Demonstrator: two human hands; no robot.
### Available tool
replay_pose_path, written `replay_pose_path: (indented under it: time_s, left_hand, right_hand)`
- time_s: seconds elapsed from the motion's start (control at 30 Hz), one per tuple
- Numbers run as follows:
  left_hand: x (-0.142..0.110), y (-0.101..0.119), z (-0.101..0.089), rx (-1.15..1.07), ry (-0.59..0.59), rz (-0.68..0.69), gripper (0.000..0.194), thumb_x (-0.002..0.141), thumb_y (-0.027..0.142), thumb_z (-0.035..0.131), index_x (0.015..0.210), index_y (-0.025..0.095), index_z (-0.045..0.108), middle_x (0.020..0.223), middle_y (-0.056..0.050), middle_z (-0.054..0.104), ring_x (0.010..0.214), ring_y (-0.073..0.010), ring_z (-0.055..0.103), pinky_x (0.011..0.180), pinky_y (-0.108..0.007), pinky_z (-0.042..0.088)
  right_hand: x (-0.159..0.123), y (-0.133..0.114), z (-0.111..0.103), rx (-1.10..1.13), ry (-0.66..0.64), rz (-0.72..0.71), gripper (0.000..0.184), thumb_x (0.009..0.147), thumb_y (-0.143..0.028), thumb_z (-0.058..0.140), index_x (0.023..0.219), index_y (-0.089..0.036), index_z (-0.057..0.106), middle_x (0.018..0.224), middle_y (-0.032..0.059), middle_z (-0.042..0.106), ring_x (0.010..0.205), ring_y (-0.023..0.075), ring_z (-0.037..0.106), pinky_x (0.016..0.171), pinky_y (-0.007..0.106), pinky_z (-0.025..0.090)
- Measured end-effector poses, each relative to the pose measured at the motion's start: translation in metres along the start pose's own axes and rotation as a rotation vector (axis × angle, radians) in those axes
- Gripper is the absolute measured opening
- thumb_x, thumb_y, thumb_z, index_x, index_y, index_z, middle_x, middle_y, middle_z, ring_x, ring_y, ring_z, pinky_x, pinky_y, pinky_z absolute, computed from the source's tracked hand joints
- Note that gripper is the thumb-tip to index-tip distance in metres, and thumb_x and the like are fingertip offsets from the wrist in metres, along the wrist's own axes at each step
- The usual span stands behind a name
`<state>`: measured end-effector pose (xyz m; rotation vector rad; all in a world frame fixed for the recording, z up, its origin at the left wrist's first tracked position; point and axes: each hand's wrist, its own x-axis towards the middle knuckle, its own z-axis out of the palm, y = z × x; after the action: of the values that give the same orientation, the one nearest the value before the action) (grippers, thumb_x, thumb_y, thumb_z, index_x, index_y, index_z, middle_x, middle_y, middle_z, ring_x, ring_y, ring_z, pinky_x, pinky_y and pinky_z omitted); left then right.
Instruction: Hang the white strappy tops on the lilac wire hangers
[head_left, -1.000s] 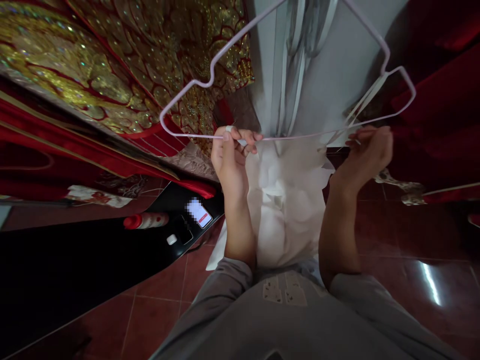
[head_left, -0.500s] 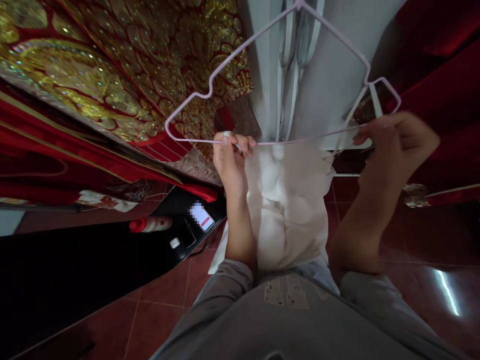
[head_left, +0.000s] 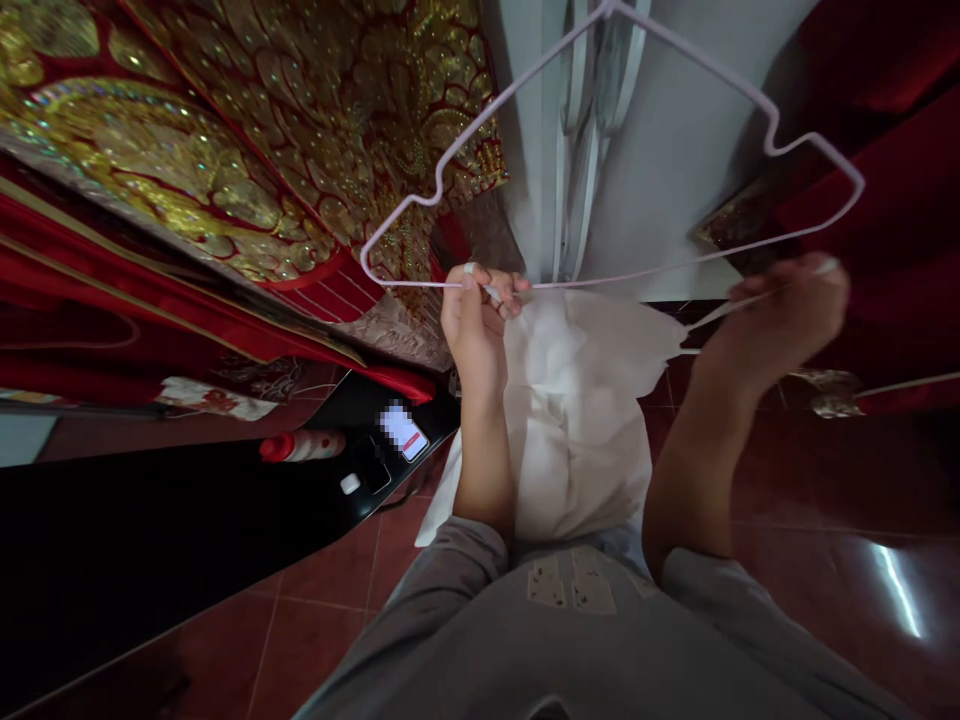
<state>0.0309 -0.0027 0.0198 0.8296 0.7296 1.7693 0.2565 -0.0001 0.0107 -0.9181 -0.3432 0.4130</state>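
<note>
A pale pink clothes hanger (head_left: pixel 697 58) is held up in front of me. My left hand (head_left: pixel 484 325) is closed around the left part of its bottom bar, with white bands on the fingers. Below that hand hangs a white garment (head_left: pixel 570 430), with folds down its front. My right hand (head_left: pixel 791 305) is closed on a thin white strap (head_left: pixel 716 312) that runs to the garment's upper right corner. The strap is pulled taut to the right, below the hanger's right end and apart from it. How the garment's left side is attached is hidden by my left hand.
Gold-sequined red garments (head_left: pixel 300 130) hang on the left, and dark red cloth (head_left: pixel 900 200) on the right. A black table (head_left: pixel 187 530) at left bears a red-capped bottle (head_left: pixel 304 446), a lit phone (head_left: pixel 405 432) and a small white case (head_left: pixel 350 484). Grey doors (head_left: pixel 660 170) stand ahead.
The strap that was looped over the hanger's right end is now off it. My right hand has drawn it down and left. The hanger has shifted right, its right end tilting up.
</note>
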Motion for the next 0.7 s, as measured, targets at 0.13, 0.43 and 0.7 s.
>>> replay_pose_path:
  time_s: [0.13, 0.43, 0.7]
  left_hand:
    - [-0.008, -0.007, 0.005, 0.031, 0.008, -0.087, 0.038, 0.107, 0.057, 0.064, 0.090, 0.025, 0.052, 0.075, 0.000, 0.059, 0.087, -0.0184, 0.074, 0.061, -0.024, 0.047]
    - [-0.011, -0.014, -0.019, 0.061, 0.010, -0.022, 0.043, 0.091, 0.058, 0.075, 0.117, 0.027, 0.060, 0.114, -0.010, 0.076, 0.105, -0.0244, 0.076, 0.065, -0.026, 0.046]
    - [0.020, 0.016, -0.076, 0.319, 0.232, 0.351, 0.021, 0.099, 0.040, 0.075, 0.113, 0.025, 0.072, 0.128, -0.006, 0.078, 0.125, -0.0276, 0.070, 0.076, -0.032, 0.054]
  right_hand:
    - [-0.056, 0.012, 0.011, -0.073, -0.404, 0.239, 0.015, 0.088, -0.035, 0.073, 0.095, -0.022, 0.070, 0.091, 0.0048, 0.074, 0.066, 0.0133, 0.066, 0.062, 0.031, 0.053]
    - [-0.062, 0.008, 0.021, 0.038, -0.640, 0.187, 0.026, 0.091, -0.054, 0.076, 0.094, -0.031, 0.065, 0.075, -0.0020, 0.064, 0.061, 0.0150, 0.058, 0.061, 0.034, 0.053]
    - [-0.056, 0.016, 0.015, -0.012, -0.624, 0.184, 0.028, 0.088, -0.049, 0.076, 0.100, -0.030, 0.061, 0.077, -0.0038, 0.062, 0.058, 0.0119, 0.047, 0.057, 0.030, 0.039]
